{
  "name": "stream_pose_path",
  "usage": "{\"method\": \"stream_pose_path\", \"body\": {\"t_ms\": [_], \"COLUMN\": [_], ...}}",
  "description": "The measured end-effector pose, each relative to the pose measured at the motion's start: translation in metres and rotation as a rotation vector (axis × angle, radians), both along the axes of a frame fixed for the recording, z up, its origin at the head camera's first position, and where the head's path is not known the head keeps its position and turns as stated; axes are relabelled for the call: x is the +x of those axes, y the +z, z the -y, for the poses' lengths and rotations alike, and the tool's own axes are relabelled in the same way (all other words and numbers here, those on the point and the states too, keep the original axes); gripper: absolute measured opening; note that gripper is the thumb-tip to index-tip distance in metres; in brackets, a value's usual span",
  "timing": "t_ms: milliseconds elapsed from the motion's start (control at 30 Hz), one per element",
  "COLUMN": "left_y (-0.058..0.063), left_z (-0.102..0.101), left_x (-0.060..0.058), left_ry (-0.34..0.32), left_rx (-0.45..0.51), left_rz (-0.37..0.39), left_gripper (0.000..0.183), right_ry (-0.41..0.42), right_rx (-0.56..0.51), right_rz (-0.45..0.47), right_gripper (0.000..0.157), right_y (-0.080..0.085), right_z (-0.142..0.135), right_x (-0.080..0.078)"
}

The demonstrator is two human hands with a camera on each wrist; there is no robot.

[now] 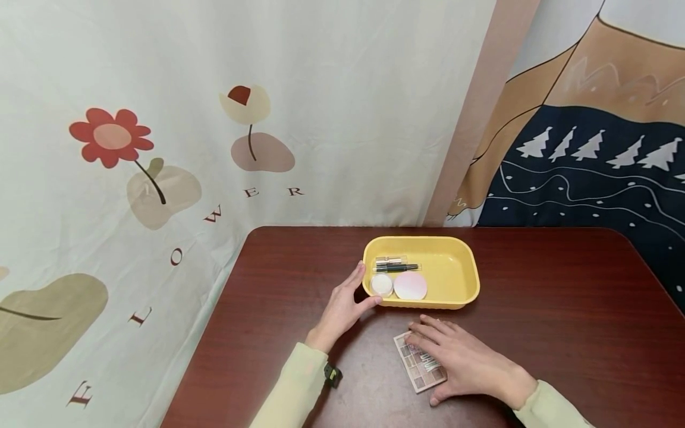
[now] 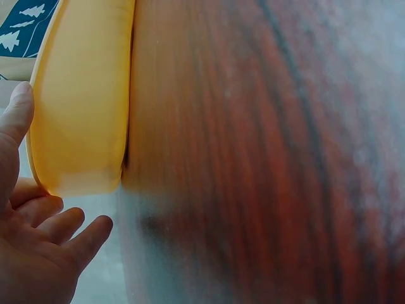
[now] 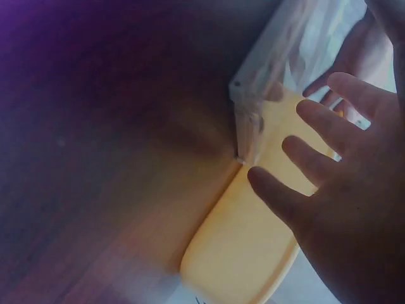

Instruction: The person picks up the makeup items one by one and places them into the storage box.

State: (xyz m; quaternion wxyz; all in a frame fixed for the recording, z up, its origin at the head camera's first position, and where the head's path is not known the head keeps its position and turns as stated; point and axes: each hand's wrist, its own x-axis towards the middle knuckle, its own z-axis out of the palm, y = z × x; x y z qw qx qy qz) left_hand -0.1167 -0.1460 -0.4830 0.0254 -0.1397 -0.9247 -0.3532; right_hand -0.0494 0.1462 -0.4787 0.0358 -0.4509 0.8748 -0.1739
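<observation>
A yellow tray (image 1: 452,270) lies toward the back of the table. My left hand (image 1: 342,306) is at its left end, thumb at the front rim and fingers along the end wall. In the left wrist view those fingers (image 2: 69,225) look loosely spread beside the tray wall (image 2: 82,95). My right hand (image 1: 476,362) reaches over an eyeshadow palette (image 1: 413,364) in front of the tray, covering its right part. The right wrist view shows the fingers spread and fairly straight near the palette's clear case (image 3: 250,130).
Inside the tray's left half lie a clear-capped tube (image 1: 390,260), dark slim sticks (image 1: 396,268), a white round piece (image 1: 382,285) and a pink round piece (image 1: 410,286). The table (image 1: 551,297) is dark red-brown, with printed curtains (image 1: 348,119) behind it.
</observation>
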Motion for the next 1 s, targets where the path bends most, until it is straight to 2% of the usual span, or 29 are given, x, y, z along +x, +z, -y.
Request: {"method": "stream_pose_path", "body": {"t_ms": [200,467,667,833,1000], "left_y": [0.0014,0.0012,-0.0006,-0.0004,-0.001], "left_z": [0.0002,0.0004,0.0005,0.0007,0.001], "left_x": [0.0008,0.0008,0.0002,0.0007,0.0005], "left_ry": [-0.002,0.002,0.004,0.003,0.003], "left_rx": [0.003,0.002,0.008,0.009,0.007], "left_rz": [0.003,0.017,0.022,0.026,0.03], "left_gripper": [0.087,0.088,0.088,0.088,0.088], "right_ry": [-0.007,-0.007,-0.006,-0.022,-0.026], "right_rx": [0.051,0.063,0.066,0.067,0.028], "right_rz": [0.054,0.057,0.037,0.065,0.017], "right_gripper": [0.111,0.11,0.105,0.095,0.089], "right_y": [-0.0029,-0.0028,-0.0047,-0.0052,-0.0068], "right_z": [-0.0002,-0.0014,-0.0013,-0.0014,-0.0002], "right_x": [-0.0001,-0.0022,-0.003,-0.0049,-0.0048]}}
